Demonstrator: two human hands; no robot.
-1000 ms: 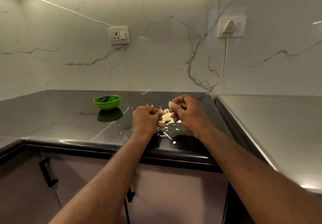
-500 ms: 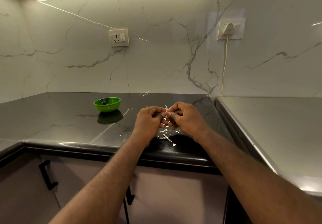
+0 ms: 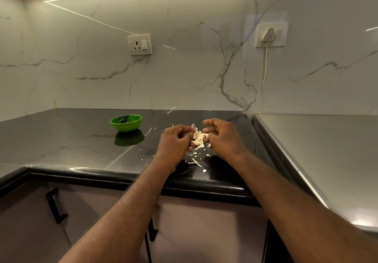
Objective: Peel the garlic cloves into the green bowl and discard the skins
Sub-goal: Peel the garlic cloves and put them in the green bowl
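Hands (image 3: 199,138) near counter edge (image 3: 143,175)

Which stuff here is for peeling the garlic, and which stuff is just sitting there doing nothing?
For the job:
- left hand and right hand, both working at the garlic
- garlic pile between the hands
- loose skins on the black counter
- green bowl

Just there:
- empty wall socket
- white plug and its cord
- cupboard handle
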